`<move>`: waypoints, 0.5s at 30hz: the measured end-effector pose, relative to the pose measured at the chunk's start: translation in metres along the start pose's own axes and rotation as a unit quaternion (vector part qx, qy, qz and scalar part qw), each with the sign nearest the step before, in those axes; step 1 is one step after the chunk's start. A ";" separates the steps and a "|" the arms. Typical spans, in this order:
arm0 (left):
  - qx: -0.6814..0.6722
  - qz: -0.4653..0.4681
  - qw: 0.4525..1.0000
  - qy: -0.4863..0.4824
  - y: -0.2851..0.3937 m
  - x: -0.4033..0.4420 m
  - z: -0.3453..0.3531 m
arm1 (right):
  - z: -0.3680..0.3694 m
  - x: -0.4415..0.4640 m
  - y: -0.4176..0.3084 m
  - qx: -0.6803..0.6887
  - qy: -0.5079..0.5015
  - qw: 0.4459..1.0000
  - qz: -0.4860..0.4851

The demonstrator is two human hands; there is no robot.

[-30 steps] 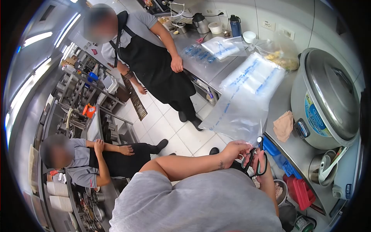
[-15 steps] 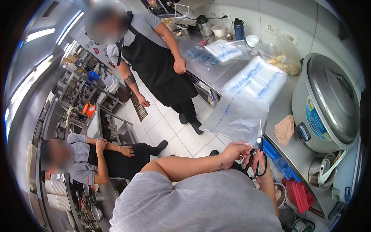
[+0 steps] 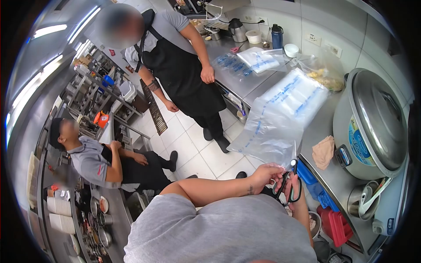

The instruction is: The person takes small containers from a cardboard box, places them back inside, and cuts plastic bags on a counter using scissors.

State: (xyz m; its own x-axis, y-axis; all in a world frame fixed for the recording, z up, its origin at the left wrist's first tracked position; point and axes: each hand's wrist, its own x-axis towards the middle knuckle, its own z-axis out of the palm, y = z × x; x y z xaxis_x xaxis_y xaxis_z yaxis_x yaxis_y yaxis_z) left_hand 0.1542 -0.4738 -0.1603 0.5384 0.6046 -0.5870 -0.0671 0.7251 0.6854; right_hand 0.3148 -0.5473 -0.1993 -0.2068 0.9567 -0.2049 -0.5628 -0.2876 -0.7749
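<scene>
My left hand (image 3: 266, 175) pinches the near edge of a clear plastic bag (image 3: 258, 139) with blue print. The bag stretches from my fingers back to a stack of similar bags (image 3: 294, 94) on the steel counter. In my right hand (image 3: 294, 187) is a pair of scissors (image 3: 300, 188) with dark handles, my fingers around them. The blades point away from me, beside the bag's edge close to my left fingers. Whether they touch the plastic I cannot tell.
A large lidded pot (image 3: 372, 125) stands on the counter at right, with a tan cloth (image 3: 323, 152) beside it. One person in a black apron (image 3: 182, 79) stands across from me; another person (image 3: 98, 160) is at left. Red containers (image 3: 335, 225) sit below the counter edge.
The person at left has shifted and turned the head. My view has moved slightly. My hands, the scissors and the bag stay nearly where they were.
</scene>
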 end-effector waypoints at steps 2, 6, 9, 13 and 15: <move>-0.012 0.000 1.000 0.014 0.000 0.000 0.002 | 0.003 -0.001 -0.001 0.008 0.005 1.000 0.003; -0.098 0.024 0.993 0.065 -0.001 0.013 -0.020 | 0.010 -0.008 -0.019 -0.033 -0.022 0.999 0.022; -0.129 0.048 0.987 0.078 0.011 0.004 -0.039 | -0.002 -0.009 -0.036 -0.135 -0.095 0.982 0.096; -0.138 0.047 0.985 0.090 0.006 0.000 -0.058 | -0.005 -0.006 -0.057 -0.227 -0.188 0.943 0.154; -0.151 0.056 0.977 0.137 0.005 0.001 -0.068 | -0.005 0.002 -0.061 -0.338 -0.216 0.896 0.191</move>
State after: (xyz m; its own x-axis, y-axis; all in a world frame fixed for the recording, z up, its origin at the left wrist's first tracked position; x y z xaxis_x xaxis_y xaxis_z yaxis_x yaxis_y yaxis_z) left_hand 0.0975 -0.4472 -0.1869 0.2703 0.7213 -0.6377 -0.3806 0.6885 0.6174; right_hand 0.3531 -0.5277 -0.1554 -0.6542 0.6450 -0.3950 0.1986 -0.3574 -0.9126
